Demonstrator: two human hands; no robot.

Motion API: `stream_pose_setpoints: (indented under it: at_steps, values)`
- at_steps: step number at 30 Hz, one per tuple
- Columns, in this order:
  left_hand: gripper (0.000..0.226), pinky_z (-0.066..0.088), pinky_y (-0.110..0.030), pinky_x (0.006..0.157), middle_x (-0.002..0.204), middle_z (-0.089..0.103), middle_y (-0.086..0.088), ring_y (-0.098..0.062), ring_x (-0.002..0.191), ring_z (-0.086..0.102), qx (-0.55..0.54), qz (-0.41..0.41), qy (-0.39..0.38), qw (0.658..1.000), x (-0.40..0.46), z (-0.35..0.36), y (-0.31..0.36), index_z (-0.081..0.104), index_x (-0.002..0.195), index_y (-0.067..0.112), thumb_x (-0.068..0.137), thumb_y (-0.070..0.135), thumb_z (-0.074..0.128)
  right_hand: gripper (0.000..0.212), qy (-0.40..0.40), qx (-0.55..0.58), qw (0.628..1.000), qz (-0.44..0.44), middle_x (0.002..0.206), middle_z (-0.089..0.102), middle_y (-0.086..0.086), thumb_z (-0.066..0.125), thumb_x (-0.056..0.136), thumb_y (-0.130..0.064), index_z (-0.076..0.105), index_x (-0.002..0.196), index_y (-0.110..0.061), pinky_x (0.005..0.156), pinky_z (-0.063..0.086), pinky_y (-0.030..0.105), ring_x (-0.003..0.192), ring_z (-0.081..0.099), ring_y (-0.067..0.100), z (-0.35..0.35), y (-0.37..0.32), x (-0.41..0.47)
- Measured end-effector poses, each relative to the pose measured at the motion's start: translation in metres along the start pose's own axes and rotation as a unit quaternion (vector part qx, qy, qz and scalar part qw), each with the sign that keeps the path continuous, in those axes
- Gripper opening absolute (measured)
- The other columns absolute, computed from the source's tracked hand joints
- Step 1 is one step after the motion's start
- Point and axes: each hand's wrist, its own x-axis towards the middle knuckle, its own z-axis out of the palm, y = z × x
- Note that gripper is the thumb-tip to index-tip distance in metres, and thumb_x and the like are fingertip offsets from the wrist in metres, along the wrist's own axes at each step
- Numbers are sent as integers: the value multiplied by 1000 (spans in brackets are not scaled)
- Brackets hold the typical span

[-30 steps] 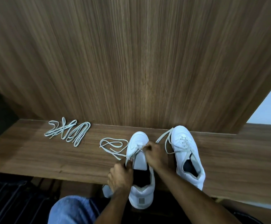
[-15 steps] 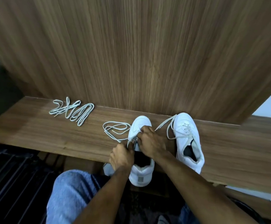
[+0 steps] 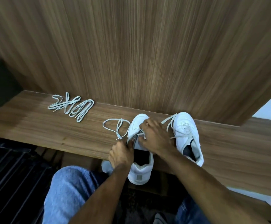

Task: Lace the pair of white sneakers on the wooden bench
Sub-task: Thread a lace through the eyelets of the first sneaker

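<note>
Two white sneakers stand toe-to-wall on the wooden bench (image 3: 34,126). The left sneaker (image 3: 139,159) hangs its heel over the front edge. My left hand (image 3: 121,155) pinches its lace at the left eyelets. My right hand (image 3: 155,135) covers the tongue and grips the lace over the front eyelets. A loose loop of that white lace (image 3: 117,126) trails onto the bench to the left. The right sneaker (image 3: 188,131) is partly laced, with lace ends lying toward its toe.
A bundle of spare white laces (image 3: 73,107) lies at the back left of the bench. A wood-panel wall (image 3: 131,54) rises directly behind the shoes. My blue-jeaned knee (image 3: 70,191) is below the bench edge, and dark slats (image 3: 10,175) fill the lower left.
The camera has tilted, shifting the scene in the frame. My right hand has moved forward over the left sneaker's front eyelets, and the loose lace loop on the bench has shifted.
</note>
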Motion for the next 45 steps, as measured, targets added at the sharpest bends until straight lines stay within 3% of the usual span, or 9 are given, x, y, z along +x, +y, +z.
stream_pose_setpoints:
  at_steps: [3, 7, 13, 16, 20, 24, 29, 35, 45]
  values:
    - [50, 45, -40, 83, 107, 65, -16, -39, 105, 58, -3, -2, -1, 1000, 0, 0, 1, 64, 104, 15, 92, 59, 44, 38, -96, -75, 993, -8, 130, 47, 4, 47, 88, -34, 62, 118, -16, 107, 32, 46, 131, 37, 25, 17, -13, 3]
    - [48, 45, -40, 83, 107, 65, -18, -39, 106, 58, 1, 4, 7, 1000, -1, -2, 1, 63, 105, 13, 93, 56, 45, 20, -33, 156, 985, 64, 112, 59, 4, 56, 90, -20, 74, 96, -11, 91, 43, 30, 112, 53, 22, 10, -5, 9]
    - [46, 44, -40, 84, 109, 64, -18, -39, 107, 57, 8, -3, 0, 1000, 0, -1, 3, 64, 108, 12, 93, 53, 47, 26, 249, 527, 782, 220, 92, 63, 3, 65, 84, -2, 68, 68, -22, 79, 46, 19, 82, 59, 7, -62, 19, 21]
    - [48, 44, -41, 85, 109, 64, -18, -40, 107, 57, 7, -6, -2, 1000, -1, -2, 3, 63, 106, 11, 93, 53, 46, 14, 197, 378, 878, 218, 105, 60, -3, 61, 86, -12, 69, 93, -23, 76, 43, 20, 84, 56, 1, -62, 24, 19]
    - [47, 43, -40, 86, 112, 63, -19, -39, 109, 55, 3, -8, -5, 1000, -2, -3, 4, 63, 108, 11, 93, 53, 47, 48, 44, 112, 988, 98, 134, 45, 1, 61, 83, -32, 55, 130, -26, 100, 42, 40, 125, 46, 24, -26, 15, 7]
    - [47, 43, -40, 85, 110, 64, -18, -39, 108, 56, 2, -3, -5, 1000, -3, -3, 4, 64, 107, 14, 93, 55, 45, 41, -75, -19, 996, 41, 140, 45, 2, 53, 87, -37, 60, 124, -22, 111, 28, 46, 140, 26, 23, 3, -6, 1]
    - [42, 44, -40, 85, 109, 64, -18, -40, 107, 56, 0, -3, -6, 1000, -2, -2, 3, 63, 106, 19, 92, 56, 46, 26, -56, 40, 997, 37, 121, 55, 1, 49, 91, -26, 70, 104, -17, 104, 37, 43, 123, 45, 22, 16, -10, 11]
    - [42, 44, -42, 86, 109, 63, -18, -40, 106, 56, 1, -2, -8, 1000, 1, 0, 1, 63, 108, 17, 93, 53, 46, 29, 166, 447, 861, 176, 91, 50, -5, 65, 87, -4, 62, 66, -23, 76, 48, 22, 79, 56, 6, -36, 8, 24]
    - [47, 46, -43, 84, 105, 64, -16, -38, 103, 58, 2, 9, -4, 1000, 1, 1, -1, 63, 106, 19, 92, 59, 43, 15, 389, 491, 748, 218, 71, 57, -8, 61, 91, -8, 63, 78, -17, 67, 40, 15, 64, 48, -6, -89, 41, 35]
